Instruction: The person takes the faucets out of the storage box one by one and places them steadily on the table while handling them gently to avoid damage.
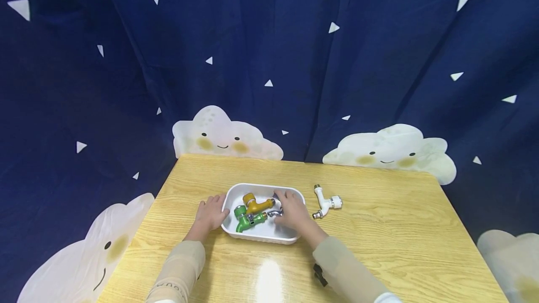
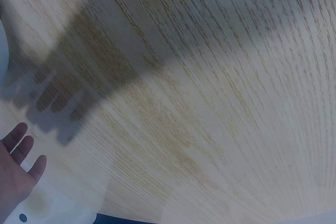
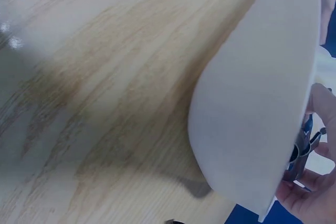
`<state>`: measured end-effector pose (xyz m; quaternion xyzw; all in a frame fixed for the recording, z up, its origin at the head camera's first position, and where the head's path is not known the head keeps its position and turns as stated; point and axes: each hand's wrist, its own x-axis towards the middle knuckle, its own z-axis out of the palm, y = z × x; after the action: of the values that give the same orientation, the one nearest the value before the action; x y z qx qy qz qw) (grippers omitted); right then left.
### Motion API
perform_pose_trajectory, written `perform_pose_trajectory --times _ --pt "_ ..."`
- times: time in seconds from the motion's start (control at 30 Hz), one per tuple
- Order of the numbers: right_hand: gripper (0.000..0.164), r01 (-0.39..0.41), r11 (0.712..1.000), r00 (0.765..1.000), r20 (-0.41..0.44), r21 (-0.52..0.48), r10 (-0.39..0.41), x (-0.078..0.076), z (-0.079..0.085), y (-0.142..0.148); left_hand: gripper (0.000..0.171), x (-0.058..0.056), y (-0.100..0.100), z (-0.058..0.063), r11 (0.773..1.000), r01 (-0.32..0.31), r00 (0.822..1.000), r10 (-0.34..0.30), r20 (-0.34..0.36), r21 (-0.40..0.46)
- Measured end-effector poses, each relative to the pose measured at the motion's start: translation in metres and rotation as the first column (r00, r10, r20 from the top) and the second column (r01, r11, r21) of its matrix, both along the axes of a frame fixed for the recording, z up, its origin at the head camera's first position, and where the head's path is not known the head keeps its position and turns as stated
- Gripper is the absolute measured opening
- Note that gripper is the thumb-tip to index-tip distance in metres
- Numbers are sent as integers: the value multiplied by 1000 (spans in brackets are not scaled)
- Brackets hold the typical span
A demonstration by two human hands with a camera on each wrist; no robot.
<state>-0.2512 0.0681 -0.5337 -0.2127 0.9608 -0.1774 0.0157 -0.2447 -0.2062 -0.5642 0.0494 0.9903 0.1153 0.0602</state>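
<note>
A white plastic basin stands on the wooden table. Inside it lie a yellow tap and a green tap, side by side. My left hand rests at the basin's left end, its thumb over the rim; in the left wrist view several of its fingers are loosely extended. My right hand reaches into the basin's right side and grips a chrome tap, partly hidden by the fingers. The right wrist view shows this chrome metal between thumb and fingers, beyond the basin wall.
A white tap with metal ends lies on the table, right of the basin. A small dark object shows beside the right sleeve. Behind the table hangs a dark blue curtain with clouds and triangles.
</note>
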Motion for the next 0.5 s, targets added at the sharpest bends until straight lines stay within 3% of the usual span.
perform_pose_trajectory --times 0.23,0.5 --pt "86 16 1000 998 -57 -18 -17 1 11 6 59 0 0 1 1000 -3 1000 3 7 -1" --pt "85 48 998 997 -53 -30 -49 -2 17 15 59 1 1 2 1000 -4 1000 4 17 -4"
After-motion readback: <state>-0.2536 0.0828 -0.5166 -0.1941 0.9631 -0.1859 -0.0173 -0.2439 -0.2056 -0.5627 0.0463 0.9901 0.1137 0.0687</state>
